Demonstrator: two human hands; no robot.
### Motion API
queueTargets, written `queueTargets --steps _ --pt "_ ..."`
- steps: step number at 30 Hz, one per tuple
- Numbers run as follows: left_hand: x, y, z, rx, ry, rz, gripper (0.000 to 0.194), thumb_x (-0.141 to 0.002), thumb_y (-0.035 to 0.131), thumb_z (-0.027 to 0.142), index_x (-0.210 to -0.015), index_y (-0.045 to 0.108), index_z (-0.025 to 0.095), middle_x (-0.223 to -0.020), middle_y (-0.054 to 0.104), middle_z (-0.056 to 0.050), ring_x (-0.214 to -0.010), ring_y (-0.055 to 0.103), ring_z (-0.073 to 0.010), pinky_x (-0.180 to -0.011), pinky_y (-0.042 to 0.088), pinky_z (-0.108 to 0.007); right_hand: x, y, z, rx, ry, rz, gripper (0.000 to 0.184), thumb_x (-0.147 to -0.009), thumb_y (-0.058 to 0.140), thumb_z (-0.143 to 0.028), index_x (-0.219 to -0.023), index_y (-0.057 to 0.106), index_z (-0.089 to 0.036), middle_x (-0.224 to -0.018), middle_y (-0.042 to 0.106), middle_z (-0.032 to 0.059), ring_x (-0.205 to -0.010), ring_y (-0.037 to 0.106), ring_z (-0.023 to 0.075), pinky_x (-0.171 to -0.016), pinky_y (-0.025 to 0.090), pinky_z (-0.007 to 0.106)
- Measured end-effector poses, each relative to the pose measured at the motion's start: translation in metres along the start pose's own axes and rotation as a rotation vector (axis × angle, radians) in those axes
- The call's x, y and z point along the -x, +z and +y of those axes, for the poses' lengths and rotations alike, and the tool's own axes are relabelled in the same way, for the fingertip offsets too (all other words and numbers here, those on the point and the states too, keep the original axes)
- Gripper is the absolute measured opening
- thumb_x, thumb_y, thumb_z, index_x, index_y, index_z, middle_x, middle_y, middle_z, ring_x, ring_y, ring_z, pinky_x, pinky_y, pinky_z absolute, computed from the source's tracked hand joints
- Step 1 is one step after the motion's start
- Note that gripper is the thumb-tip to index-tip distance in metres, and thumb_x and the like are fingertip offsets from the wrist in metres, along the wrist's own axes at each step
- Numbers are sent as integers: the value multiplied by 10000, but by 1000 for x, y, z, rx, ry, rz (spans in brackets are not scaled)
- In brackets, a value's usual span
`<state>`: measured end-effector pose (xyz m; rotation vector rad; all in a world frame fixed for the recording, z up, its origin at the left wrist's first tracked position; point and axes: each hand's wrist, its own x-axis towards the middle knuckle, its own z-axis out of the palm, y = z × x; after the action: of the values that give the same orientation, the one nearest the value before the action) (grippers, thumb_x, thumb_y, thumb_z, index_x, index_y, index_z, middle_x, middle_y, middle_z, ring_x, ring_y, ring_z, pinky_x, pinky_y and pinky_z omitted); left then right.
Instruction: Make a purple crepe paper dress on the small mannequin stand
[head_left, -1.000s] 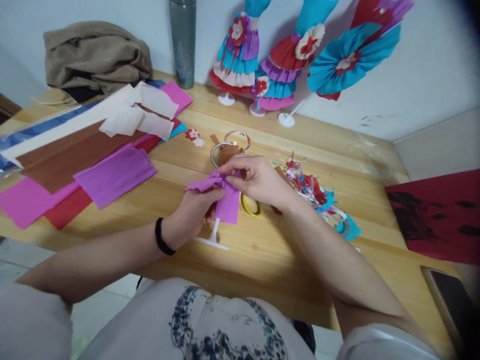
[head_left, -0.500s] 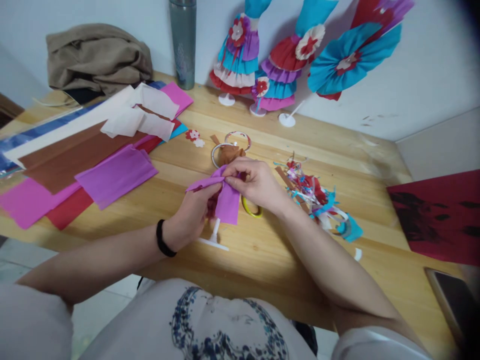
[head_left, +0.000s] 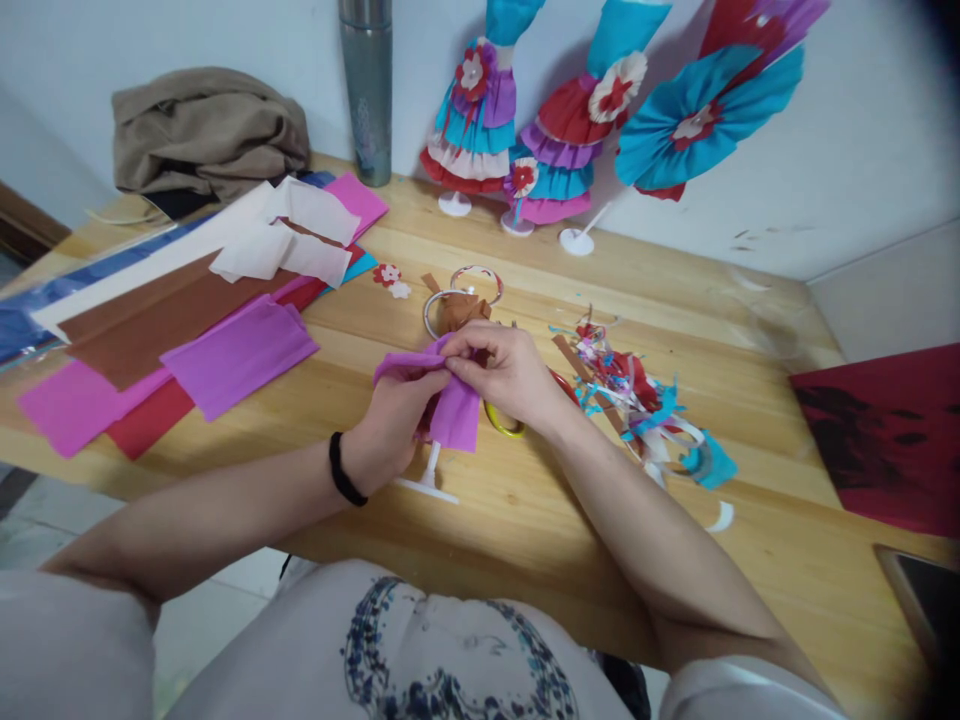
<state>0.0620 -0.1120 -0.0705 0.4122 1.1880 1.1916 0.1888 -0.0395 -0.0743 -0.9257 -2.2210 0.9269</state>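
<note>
A strip of purple crepe paper (head_left: 455,418) is gathered around the upper part of a small white stand (head_left: 430,478), mostly hidden by paper and fingers. My left hand (head_left: 401,410) is closed on the paper from the left, with thumb and fingers pinching its folds. From the right, my right hand (head_left: 499,365) pinches the paper's upper edge close to the left thumb. Just beyond my fingers lies a crumpled brown paper piece (head_left: 466,310). A yellow tape ring (head_left: 504,425) sits partly under my right hand.
Folded coloured paper sheets (head_left: 240,355) spread over the left. Paper scraps (head_left: 637,390) lie right of my right hand. Along the wall stand a grey flask (head_left: 367,100) and paper dresses on stands (head_left: 472,130). A phone (head_left: 926,600) rests at the right edge.
The view has shifted slightly. Both hands stay at the purple paper, their fingers making small moves along its gathered upper edge.
</note>
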Motion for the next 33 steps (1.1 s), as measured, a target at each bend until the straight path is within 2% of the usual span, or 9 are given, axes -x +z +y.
queueTargets --steps 8,13,17,22,29,33 --pt "4 -3 2 -33 -23 -30 118 -743 654 183 -691 551 159 -515 479 49 -387 411 -66 -354 257 -192 0 -1 3 -20 -5 5 121 -804 604 -117 -788 703 -186 -788 675 29 -741 617 155 -701 463 296" --pt "4 -6 2 -53 -38 -14 77 -730 614 145 -708 543 166 -520 469 51 -392 407 -77 -333 264 -202 0 -1 4 -14 0 -2 120 -791 614 -102 -788 704 -182 -800 680 33 -747 627 160 -702 467 296" --pt "8 -7 3 -64 -62 -50 102 -727 642 201 -737 549 162 -534 463 50 -421 398 -74 -351 267 -188 0 -1 4 -12 -14 11 126 -793 616 -93 -792 709 -179 -794 678 34 -751 627 160 -707 474 297" --pt "15 -7 6 -67 -55 -81 185 -656 709 208 -747 558 156 -549 448 67 -437 389 -54 -363 254 -172 1 -3 2 34 -85 -1 164 -811 594 -91 -803 715 -200 -816 686 38 -815 629 178 -762 486 322" --pt "15 -8 5 -65 -42 -98 186 -606 699 167 -752 585 143 -605 489 49 -461 393 -50 -369 250 -174 4 -5 -2 132 -169 -13 214 -800 575 -77 -879 721 -212 -897 699 68 -886 629 222 -819 492 388" --pt "16 -7 4 -44 -31 -79 179 -605 691 138 -679 530 157 -559 420 70 -452 354 -43 -373 235 -170 4 -3 -6 177 -200 -18 195 -810 572 -79 -831 701 -224 -897 696 63 -882 616 225 -809 489 393"
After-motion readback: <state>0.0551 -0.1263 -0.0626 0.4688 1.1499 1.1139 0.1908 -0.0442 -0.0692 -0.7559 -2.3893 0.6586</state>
